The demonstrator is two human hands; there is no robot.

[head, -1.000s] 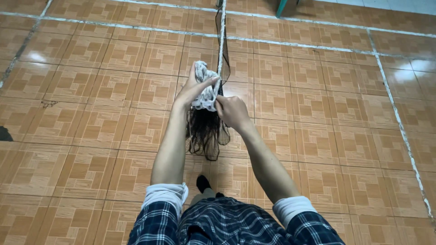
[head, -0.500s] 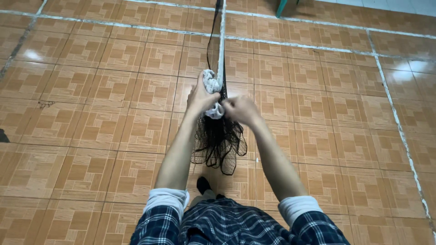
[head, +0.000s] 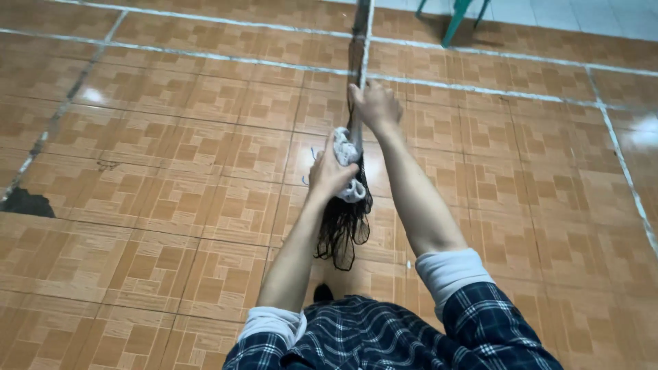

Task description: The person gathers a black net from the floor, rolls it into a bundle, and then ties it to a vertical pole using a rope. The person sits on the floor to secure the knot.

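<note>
A long dark net [head: 343, 229] with a white band along its edge stretches away from me over the tiled floor. My left hand [head: 329, 175] grips a bunched white wad of that band [head: 348, 156], and dark mesh hangs below the fist. Farther out, my right hand [head: 375, 106] is closed around the stretched net and its white edge [head: 361, 41]. Both arms reach forward, with rolled white cuffs and plaid sleeves near the bottom of the view.
Brown patterned floor tiles [head: 171, 137] with pale grout lines fill the view. Green chair legs [head: 456, 20] stand at the top right. A dark broken patch [head: 27, 203] marks the floor at the far left.
My right hand has let go near the wad and slid farther out along the stretched net. The left hand keeps the wad, and the hanging mesh has swung.
</note>
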